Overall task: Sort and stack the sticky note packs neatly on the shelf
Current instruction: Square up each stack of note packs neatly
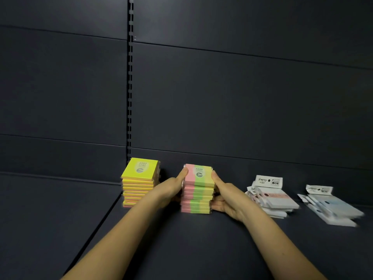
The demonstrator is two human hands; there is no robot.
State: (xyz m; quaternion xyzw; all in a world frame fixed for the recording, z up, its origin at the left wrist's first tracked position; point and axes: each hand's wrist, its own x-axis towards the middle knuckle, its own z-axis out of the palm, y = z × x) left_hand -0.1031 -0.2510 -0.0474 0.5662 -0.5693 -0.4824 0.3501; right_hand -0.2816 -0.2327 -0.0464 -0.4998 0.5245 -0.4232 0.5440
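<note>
I am seeing both hands pressing against the pink, green and yellow stack (pixel 198 190) of sticky note packs, which is sitting on the dark shelf (pixel 181 239) near mid-frame. The left hand (pixel 171 188) is cupping its nine o'clock side, thumb lying on the top pack's edge; the right hand (pixel 226 197) is gripping the three o'clock side, thumb up top and fingers (pixel 217 206) wrapping low. At nine o'clock from them, a yellow stack (pixel 140 182) is standing against the back panel (pixel 242 98). At three o'clock, two loose white piles (pixel 272 196) (pixel 331 205) are lying fanned and untidy, well apart from the hands.
</note>
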